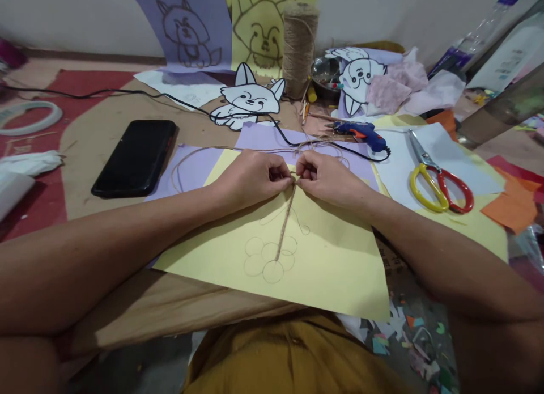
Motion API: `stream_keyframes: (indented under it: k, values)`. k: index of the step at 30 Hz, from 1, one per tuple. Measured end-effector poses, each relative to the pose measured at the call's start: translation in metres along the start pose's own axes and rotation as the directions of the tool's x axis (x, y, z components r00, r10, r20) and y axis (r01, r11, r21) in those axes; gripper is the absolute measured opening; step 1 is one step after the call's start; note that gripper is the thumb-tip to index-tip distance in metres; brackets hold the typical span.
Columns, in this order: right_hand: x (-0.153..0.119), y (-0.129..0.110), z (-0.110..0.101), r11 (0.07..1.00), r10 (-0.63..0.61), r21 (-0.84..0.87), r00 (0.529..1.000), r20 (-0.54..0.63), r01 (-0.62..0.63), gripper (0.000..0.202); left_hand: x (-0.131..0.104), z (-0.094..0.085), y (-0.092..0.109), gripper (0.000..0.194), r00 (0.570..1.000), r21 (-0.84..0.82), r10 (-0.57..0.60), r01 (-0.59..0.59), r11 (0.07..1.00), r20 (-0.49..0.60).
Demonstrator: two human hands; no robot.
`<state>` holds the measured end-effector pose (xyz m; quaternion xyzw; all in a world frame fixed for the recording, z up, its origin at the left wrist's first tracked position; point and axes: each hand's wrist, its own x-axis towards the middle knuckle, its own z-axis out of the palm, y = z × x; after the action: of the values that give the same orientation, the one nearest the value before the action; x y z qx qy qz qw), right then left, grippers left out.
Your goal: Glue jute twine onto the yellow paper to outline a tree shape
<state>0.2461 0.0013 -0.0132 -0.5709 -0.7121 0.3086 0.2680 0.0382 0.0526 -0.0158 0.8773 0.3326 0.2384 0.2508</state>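
My left hand [257,176] and my right hand [327,176] meet at the upper part of a yellow sheet [340,258], fingertips pinched on a brown twine [284,227]. A braided-looking length of it hangs from my fingers down to a pencil-drawn flower of circles on the sheet. More thin twine loops behind my hands over a purple sheet [259,138]. The exact grip between the fingertips is too small to make out.
A black phone [134,157] lies at left, near a tape roll [29,117]. Behind are a twine spool [300,48], a fox cutout [251,96] and a bowl [325,73]. To the right are a corded blue glue gun [363,134], scissors [440,184] and bottles [510,54].
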Motion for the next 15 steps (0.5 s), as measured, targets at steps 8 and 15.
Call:
stream_keyframes:
  k: [8, 15]
  values:
    - [0.0022, -0.0011, -0.0037, 0.991, 0.032, 0.13, 0.999, -0.001, -0.031, 0.013, -0.0016, 0.0017, -0.0004, 0.01, 1.0, -0.015, 0.013, -0.013, 1.0, -0.017]
    - [-0.0001, -0.0027, -0.0018, 0.999, 0.024, 0.042, 1.0, -0.013, -0.023, 0.017, -0.0012, 0.0015, 0.0005, 0.011, 1.0, -0.009, -0.004, 0.004, 1.0, -0.016]
